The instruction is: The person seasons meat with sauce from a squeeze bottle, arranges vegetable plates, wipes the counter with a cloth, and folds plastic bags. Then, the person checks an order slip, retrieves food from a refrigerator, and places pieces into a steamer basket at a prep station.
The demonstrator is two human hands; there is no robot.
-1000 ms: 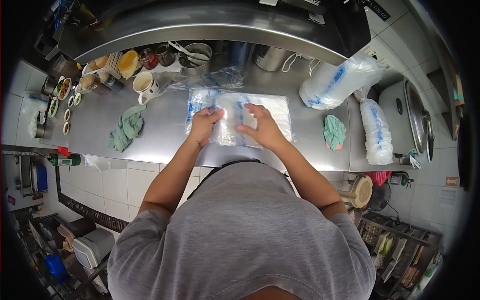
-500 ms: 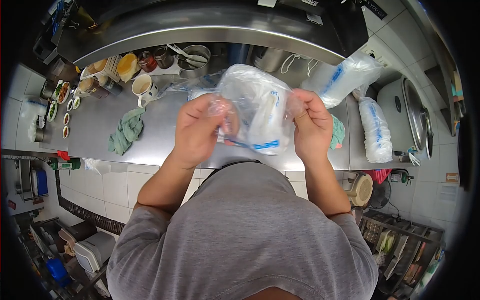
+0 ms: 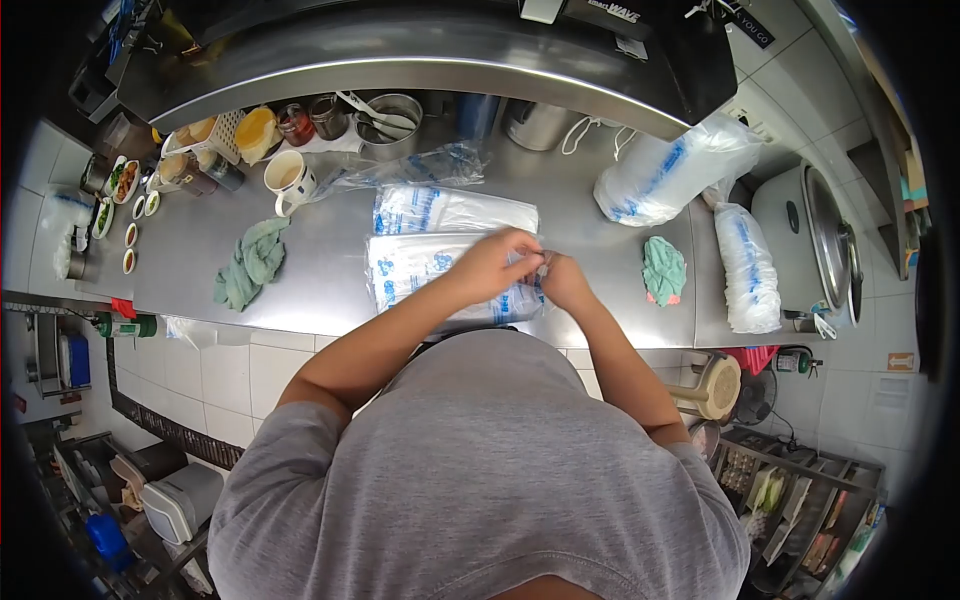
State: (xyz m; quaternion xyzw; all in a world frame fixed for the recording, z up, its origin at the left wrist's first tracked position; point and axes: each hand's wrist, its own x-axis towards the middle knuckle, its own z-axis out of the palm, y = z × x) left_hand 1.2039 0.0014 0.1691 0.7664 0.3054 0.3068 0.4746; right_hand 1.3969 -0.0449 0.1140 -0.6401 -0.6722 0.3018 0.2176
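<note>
My left hand (image 3: 495,266) reaches across to the right end of a stack of flat plastic bags with blue print (image 3: 405,262). Its fingers are closed at the bags' edge. Close against it, my right hand (image 3: 567,281) pinches thin clear plastic at the same corner; the fingertips of both hands nearly touch. Just behind this stack lies a second stack of printed plastic bags (image 3: 455,210). A crumpled clear plastic sheet (image 3: 410,172) rests farther back on the counter. My left forearm and hand hide part of the front stack.
The steel counter (image 3: 330,265) carries a green cloth (image 3: 255,262) and a mug (image 3: 289,180) on the left. To the right are another green cloth (image 3: 664,270), packed bundles of white bags (image 3: 670,170) and a large cooker (image 3: 800,220). A steel shelf (image 3: 420,80) overhangs the back.
Both hands have come down and together from holding a clear printed bag spread in the air. They are now at the right end of the front stack, and the bag stacks are visible.
</note>
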